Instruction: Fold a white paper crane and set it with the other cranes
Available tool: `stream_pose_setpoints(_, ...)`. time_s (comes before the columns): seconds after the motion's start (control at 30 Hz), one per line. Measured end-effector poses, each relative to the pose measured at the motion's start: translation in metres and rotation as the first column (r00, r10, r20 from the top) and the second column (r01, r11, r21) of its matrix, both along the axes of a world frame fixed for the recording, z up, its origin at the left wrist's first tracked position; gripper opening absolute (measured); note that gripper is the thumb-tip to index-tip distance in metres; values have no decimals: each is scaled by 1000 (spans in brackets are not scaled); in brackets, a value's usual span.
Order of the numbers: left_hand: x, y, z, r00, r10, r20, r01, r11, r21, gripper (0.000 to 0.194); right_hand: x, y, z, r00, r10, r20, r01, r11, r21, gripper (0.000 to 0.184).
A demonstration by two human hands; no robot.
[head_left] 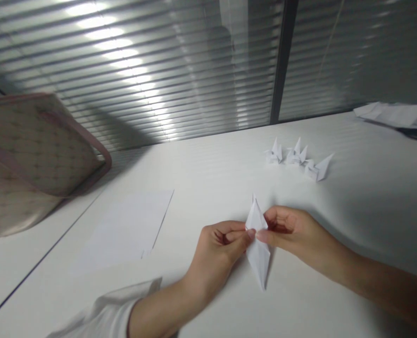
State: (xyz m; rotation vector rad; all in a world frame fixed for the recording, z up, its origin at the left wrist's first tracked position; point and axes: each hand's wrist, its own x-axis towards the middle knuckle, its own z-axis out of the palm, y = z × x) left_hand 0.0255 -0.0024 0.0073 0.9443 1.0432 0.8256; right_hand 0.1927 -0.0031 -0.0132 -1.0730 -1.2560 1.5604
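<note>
A white folded paper (258, 258), a long diamond with a pointed top and bottom, is held between my two hands. My left hand (218, 251) pinches it at the left side of its middle, thumb on the front and fingers at the edge and behind. From the right, my right hand (289, 230) grips the same middle part, its thumb close to the left thumb. Beyond the hands, several small folded paper cranes stand in a row, among them a crane (274, 152) at the left and another crane (318, 169) at the right.
White paper sheets (124, 230) lie flat on the white table (201, 178) at the left. A patterned bag (35, 159) with pink handles stands at the far left. Scissors with dark handles (415, 134) and crumpled paper (393, 114) lie at the back right. Blinds (194, 70) rise behind.
</note>
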Motion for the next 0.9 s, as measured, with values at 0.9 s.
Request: stream_pose_setpoints(0.9,-7,-1,2,976,-184,-115,195,976,100,22,4,-1,2,994,46,100,-49,999,24,18)
